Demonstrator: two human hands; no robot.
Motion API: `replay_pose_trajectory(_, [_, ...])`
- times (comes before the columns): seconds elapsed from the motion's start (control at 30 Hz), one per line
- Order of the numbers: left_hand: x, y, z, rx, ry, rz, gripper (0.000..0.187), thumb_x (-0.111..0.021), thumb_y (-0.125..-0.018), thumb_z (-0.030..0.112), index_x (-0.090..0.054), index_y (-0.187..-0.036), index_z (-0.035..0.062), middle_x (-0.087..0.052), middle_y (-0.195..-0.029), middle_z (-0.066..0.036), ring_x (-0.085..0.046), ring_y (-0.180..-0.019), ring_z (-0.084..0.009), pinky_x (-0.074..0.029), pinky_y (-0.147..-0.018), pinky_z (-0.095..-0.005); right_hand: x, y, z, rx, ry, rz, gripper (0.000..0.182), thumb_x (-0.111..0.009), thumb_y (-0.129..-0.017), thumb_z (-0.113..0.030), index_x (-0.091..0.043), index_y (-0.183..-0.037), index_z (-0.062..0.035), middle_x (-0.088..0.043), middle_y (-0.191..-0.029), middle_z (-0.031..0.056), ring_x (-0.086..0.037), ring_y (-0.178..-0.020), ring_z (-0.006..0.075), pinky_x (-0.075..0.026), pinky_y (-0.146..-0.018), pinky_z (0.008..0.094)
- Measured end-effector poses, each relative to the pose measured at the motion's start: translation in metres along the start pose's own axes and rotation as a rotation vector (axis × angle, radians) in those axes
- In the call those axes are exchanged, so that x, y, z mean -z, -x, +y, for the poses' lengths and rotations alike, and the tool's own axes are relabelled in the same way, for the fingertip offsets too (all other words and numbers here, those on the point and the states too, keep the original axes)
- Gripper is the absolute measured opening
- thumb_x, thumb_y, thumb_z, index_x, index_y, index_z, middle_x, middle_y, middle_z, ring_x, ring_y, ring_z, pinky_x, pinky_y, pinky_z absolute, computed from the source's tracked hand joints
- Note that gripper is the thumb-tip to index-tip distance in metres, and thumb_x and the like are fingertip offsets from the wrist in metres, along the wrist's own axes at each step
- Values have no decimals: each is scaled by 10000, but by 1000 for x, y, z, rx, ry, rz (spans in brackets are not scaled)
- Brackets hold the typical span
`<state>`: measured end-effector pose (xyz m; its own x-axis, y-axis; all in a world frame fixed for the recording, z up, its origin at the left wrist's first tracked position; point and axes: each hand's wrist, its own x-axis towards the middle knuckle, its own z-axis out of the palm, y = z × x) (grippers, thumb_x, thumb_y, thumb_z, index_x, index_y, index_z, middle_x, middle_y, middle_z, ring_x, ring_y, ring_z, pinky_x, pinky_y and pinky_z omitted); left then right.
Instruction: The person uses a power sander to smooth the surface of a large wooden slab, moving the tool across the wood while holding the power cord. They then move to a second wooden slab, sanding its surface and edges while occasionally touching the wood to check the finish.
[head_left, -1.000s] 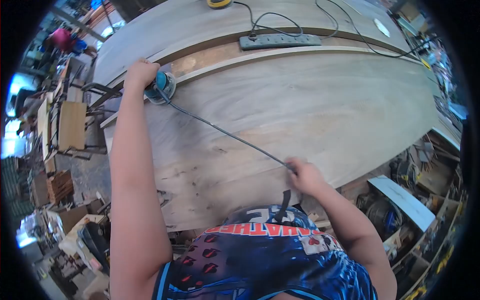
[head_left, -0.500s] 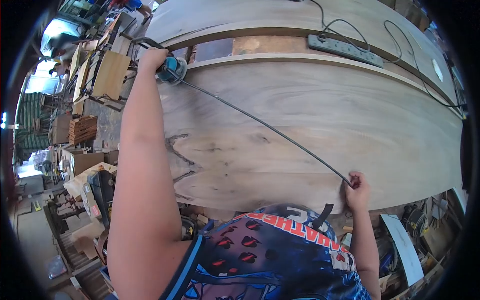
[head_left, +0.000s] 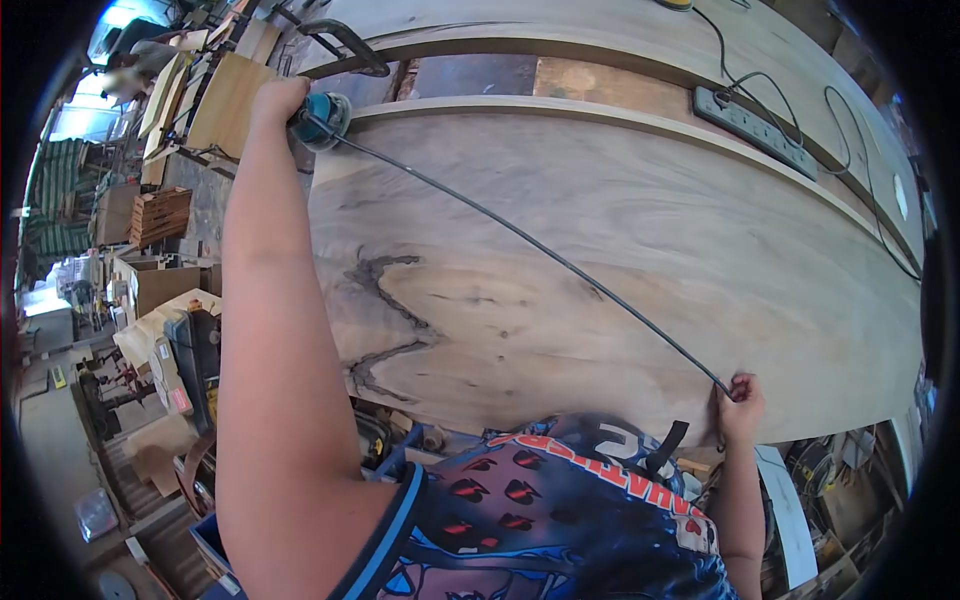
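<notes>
A wide wooden slab with a dark jagged crack near its left end lies in front of me. My left hand is wrapped round a teal sander at the slab's far left corner. From the sander a dark cord runs taut and diagonally across the slab. The cord's near end is pinched in my right hand, at the slab's near edge on the right.
Beyond a gap lies a second slab. A power strip with cables rests by its edge. A metal clamp stands at the far left. Crates, boxes and boards fill the left side. A person is at the upper left.
The view has shifted, so the slab's crack and the power strip appear further right. My left hand and the sander have moved toward the slab's left end. Both hands keep their holds.
</notes>
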<state>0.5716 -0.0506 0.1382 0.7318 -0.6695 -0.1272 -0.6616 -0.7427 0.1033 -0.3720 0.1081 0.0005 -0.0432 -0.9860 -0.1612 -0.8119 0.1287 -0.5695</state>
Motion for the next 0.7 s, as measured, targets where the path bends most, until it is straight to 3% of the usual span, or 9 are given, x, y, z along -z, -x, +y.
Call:
replay_pose_trajectory(0.13, [-2, -15, -10, -22, -6, -9, 563, -650, -932, 487, -788, -1214, 20, -730, -1353, -235, -678, -1306, -398, -518, -1098, -455, 2, -1, -2, -17, 85, 6, 344, -935, -854, -212, -643, -956, -62, -563, -690, -7, -509, -623, 94, -438, -590, 277])
replay_pose_trajectory(0.3, [-4, -2, 2, -20, 14, 49, 608, -648, -912, 503, -763, -1289, 40, -709, -1402, -225, -661, -1336, -384, -509, -1119, -451, 2, -2, 5, 0, 64, 3, 335, -930, -843, -206, -649, -955, -64, -577, -690, -1, -529, -622, 108, -453, -598, 289])
replay_pose_trajectory(0.43, [-1, 16, 30, -48, -53, 27, 637, -642, -896, 509, -738, -1359, 81, -681, -1454, -218, -639, -1371, -377, -500, -1140, -460, 5, -2, 2, -12, 52, 17, 317, -916, -847, -203, -653, -957, -65, -585, -696, -1, -542, -627, 113, -460, -604, 294])
replay_pose_trajectory(0.7, [-15, 39, 85, -106, -23, 91, 585, -625, -892, 501, -757, -1328, 135, -706, -1415, -216, -661, -1338, -384, -506, -1133, -472, 10, -5, 3, -74, -88, 19, 275, -883, -881, -174, -650, -958, -51, -595, -726, -18, -538, -646, 80, -457, -613, 263])
